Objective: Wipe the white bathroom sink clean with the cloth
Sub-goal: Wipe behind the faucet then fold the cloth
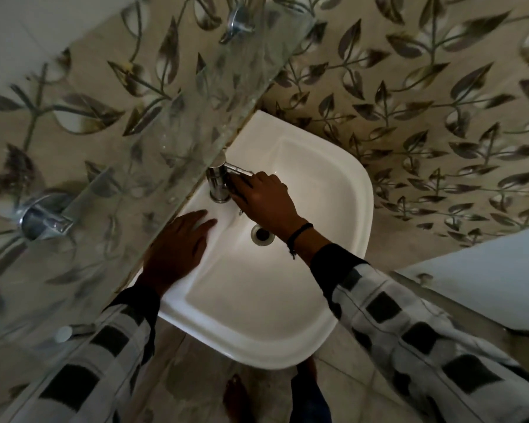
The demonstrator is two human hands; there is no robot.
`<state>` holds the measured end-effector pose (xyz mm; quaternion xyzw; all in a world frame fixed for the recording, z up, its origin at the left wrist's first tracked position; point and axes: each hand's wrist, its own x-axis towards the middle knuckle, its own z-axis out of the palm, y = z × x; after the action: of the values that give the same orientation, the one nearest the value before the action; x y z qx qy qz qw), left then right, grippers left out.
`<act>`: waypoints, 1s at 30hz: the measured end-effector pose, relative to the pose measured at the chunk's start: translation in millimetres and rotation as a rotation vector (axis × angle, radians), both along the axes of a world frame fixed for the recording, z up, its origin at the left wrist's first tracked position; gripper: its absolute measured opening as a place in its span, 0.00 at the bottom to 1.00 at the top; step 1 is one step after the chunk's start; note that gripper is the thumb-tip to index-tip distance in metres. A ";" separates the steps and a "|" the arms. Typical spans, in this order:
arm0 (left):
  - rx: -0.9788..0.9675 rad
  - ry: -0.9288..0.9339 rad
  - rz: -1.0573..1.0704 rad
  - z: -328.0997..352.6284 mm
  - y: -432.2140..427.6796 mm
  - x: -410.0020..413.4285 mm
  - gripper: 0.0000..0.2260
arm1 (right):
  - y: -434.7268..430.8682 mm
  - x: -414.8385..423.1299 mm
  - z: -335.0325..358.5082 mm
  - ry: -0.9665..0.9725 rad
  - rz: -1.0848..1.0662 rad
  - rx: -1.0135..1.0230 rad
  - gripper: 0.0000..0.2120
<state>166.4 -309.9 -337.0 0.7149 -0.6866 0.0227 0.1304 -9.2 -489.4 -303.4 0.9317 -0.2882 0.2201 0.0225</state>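
The white sink (342, 190) is seen from above, with a dark drain hole (262, 235) in its basin. A chrome tap (218, 181) stands on the sink's back ledge. My right hand (264, 199) reaches over the basin, and its fingers close around the tap beneath the thin lever (240, 170). Flat on the sink's left ledge lies my left hand (177, 248), fingers stretched out and holding nothing. No cloth is visible in this view.
A glass shelf (177, 123) on chrome brackets (40, 219) juts out over the sink's back edge, close above the tap. Leaf-patterned tiles cover the walls. A white surface (486, 279) lies at the right. My bare foot (237, 398) stands on the tiled floor below.
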 end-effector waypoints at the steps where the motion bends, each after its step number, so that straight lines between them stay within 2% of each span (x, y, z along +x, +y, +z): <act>1: -0.009 0.003 -0.007 0.5 0.1 0.2 0.19 | -0.5 -4.1 -4.6 -0.030 0.048 -0.038 0.17; 3: -0.022 0.011 -0.016 1.2 -0.4 -0.2 0.18 | -8.9 -17.1 -6.8 -0.094 0.220 0.017 0.16; 4: -0.024 0.018 -0.017 1.0 -0.6 -0.5 0.18 | -15.5 -25.3 -3.7 -0.142 0.285 0.154 0.15; 5: -0.027 0.025 -0.016 1.4 -0.8 -0.9 0.18 | -22.2 -31.3 3.6 -0.225 0.285 0.376 0.15; 7: -0.025 0.034 -0.016 2.2 -0.6 -0.7 0.18 | -40.9 -28.6 19.5 -0.454 0.128 0.951 0.15; 8: -0.023 0.034 -0.019 2.3 -0.8 -0.6 0.18 | -50.3 -21.0 27.0 -0.576 0.060 1.166 0.15; 10: -0.019 0.033 -0.023 2.6 -0.9 -1.1 0.18 | -60.5 4.5 41.2 -0.658 0.025 1.448 0.18; 12: -0.013 0.024 -0.023 1.7 -0.9 -1.1 0.18 | -58.2 29.9 56.7 -0.568 0.069 1.634 0.15; 15: 0.000 -0.005 -0.022 -2.5 -0.2 1.4 0.19 | -47.7 52.3 73.7 -0.316 0.022 1.563 0.13; 18: 0.013 -0.041 -0.021 -9.0 0.2 3.0 0.20 | -47.0 54.5 72.6 -0.236 -0.066 1.543 0.23; 20: 0.025 -0.046 -0.015 -12.9 0.8 4.5 0.20 | -50.2 49.9 65.1 -0.207 -0.045 1.550 0.25; 22: 0.036 -0.038 -0.015 -13.6 0.8 6.2 0.21 | -54.1 40.5 56.2 -0.158 -0.026 1.537 0.23; 25: -0.010 0.029 -0.030 -9.0 -1.1 3.5 0.19 | -60.8 26.6 51.7 0.087 0.032 1.319 0.13; 26: -0.039 0.082 -0.016 -6.4 -1.7 0.4 0.18 | -62.8 26.6 50.8 0.116 0.013 1.295 0.12; 28: -0.099 0.208 0.061 -3.5 -3.0 -9.3 0.18 | -63.0 30.5 54.3 0.066 -0.044 1.388 0.20; 30: -0.149 0.352 0.207 -2.3 -5.6 -22.3 0.19 | -62.9 42.3 51.0 -0.094 -0.052 1.552 0.24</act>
<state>144.1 -315.6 -339.3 0.7630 -0.5724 -0.0386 0.2977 33.1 -552.3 -252.4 0.6634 -0.3823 -0.0061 -0.6432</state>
